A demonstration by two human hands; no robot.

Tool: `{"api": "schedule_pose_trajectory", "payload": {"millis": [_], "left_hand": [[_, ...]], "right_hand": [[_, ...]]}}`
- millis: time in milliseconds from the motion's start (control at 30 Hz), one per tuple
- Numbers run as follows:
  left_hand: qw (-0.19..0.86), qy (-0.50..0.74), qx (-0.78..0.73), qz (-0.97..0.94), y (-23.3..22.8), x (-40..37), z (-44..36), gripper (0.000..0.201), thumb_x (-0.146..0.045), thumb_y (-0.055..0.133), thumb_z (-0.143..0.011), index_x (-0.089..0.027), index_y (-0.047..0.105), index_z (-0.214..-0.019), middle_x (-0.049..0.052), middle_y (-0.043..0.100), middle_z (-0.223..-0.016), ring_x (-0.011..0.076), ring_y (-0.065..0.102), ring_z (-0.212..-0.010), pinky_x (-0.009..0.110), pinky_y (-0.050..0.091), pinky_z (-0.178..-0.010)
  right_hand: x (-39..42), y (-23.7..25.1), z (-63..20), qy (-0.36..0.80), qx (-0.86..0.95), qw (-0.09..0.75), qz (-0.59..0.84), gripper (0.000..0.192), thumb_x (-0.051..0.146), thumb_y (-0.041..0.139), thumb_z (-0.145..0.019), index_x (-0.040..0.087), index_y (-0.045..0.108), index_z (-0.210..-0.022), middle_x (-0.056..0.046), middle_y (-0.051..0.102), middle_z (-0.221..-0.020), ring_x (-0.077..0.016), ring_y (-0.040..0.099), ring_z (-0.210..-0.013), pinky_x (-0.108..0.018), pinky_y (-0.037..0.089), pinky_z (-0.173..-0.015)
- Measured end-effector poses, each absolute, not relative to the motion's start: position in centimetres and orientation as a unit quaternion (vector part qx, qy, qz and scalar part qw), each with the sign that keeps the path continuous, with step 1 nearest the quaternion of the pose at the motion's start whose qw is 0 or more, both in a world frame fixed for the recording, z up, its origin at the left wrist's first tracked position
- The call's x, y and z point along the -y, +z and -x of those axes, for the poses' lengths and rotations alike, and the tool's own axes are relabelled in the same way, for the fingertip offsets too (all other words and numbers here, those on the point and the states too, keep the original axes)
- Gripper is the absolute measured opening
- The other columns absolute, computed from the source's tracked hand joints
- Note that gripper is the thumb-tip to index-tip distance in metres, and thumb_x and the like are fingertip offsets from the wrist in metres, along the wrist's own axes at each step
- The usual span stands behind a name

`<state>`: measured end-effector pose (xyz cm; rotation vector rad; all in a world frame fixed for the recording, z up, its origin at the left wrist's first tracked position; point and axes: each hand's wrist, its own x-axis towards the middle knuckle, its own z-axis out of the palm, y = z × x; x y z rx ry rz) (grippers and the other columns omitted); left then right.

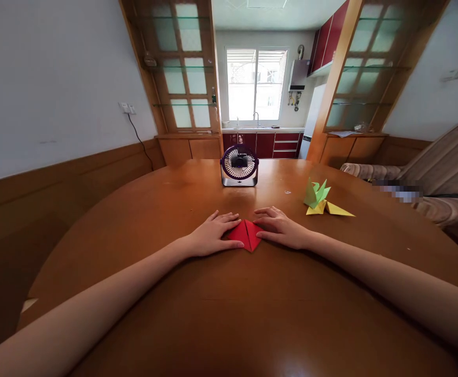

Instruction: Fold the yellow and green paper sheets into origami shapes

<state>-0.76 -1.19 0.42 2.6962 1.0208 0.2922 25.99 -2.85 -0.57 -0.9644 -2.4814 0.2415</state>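
Note:
A folded piece of red origami paper (248,238) lies flat on the wooden table, shaped like a diamond with a slit running down its middle. My left hand (214,234) rests on its left side, fingers stretched out and the thumb on its lower left part. On the other side, my right hand (282,228) touches the right edge with its thumb and fingertips, the fingers extended. Both palms face down, and parts of the paper's left and right corners are covered by the fingers.
A small desk fan (239,165) stands on the table (252,324) beyond my hands. To the right sit a green paper crane (316,194) and a yellow folded paper piece (333,209). A striped armchair (449,162) is beside the table at the right.

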Motion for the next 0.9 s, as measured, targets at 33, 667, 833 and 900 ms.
{"api": "schedule_pose_trajectory", "payload": {"millis": [33, 667, 833, 900], "left_hand": [[0.142, 0.120, -0.345, -0.920, 0.4, 1.2, 0.6, 0.074, -0.064, 0.058, -0.084, -0.020, 0.045, -0.142, 0.014, 0.037, -0.152, 0.0304, 0.030, -0.142, 0.052, 0.010, -0.117], [-0.042, 0.448, -0.227, -0.864, 1.6, 3.5, -0.5, 0.013, -0.031, 0.062, -0.091, -0.025, 0.074, -0.091, 0.003, 0.073, -0.086, 0.0176, 0.064, -0.082, 0.035, 0.043, -0.084], [-0.137, 0.403, -0.203, -0.882, 0.7, 2.8, -0.1, 0.014, -0.029, 0.061, -0.091, -0.027, 0.073, -0.100, 0.002, 0.072, -0.086, 0.0158, 0.062, -0.079, 0.033, 0.041, -0.080], [-0.148, 0.399, -0.194, -0.884, 0.5, 2.7, -0.1, 0.014, -0.028, 0.061, -0.091, -0.027, 0.073, -0.099, 0.002, 0.072, -0.086, 0.0153, 0.061, -0.078, 0.032, 0.041, -0.078]], "right_hand": [[2.8, -0.6, -25.9, 0.100, 0.899, 0.241, 0.351, 0.037, 0.045, 0.057, -0.092, 0.022, 0.065, -0.119, -0.014, 0.051, -0.136, -0.0297, 0.044, -0.129, -0.053, 0.035, -0.108], [4.9, 1.2, -24.1, 0.052, 0.842, 0.445, 0.302, 0.012, 0.027, 0.058, -0.090, 0.020, 0.065, -0.084, -0.005, 0.066, -0.081, -0.0178, 0.059, -0.078, -0.033, 0.048, -0.073], [4.2, -0.1, -24.5, -0.050, 0.871, 0.413, 0.261, 0.017, 0.028, 0.057, -0.092, 0.022, 0.070, -0.101, -0.007, 0.067, -0.088, -0.0189, 0.059, -0.080, -0.036, 0.047, -0.076], [3.9, -0.5, -24.8, -0.071, 0.872, 0.409, 0.259, 0.019, 0.029, 0.057, -0.093, 0.024, 0.071, -0.104, -0.007, 0.067, -0.087, -0.0187, 0.059, -0.079, -0.036, 0.048, -0.075]]}}
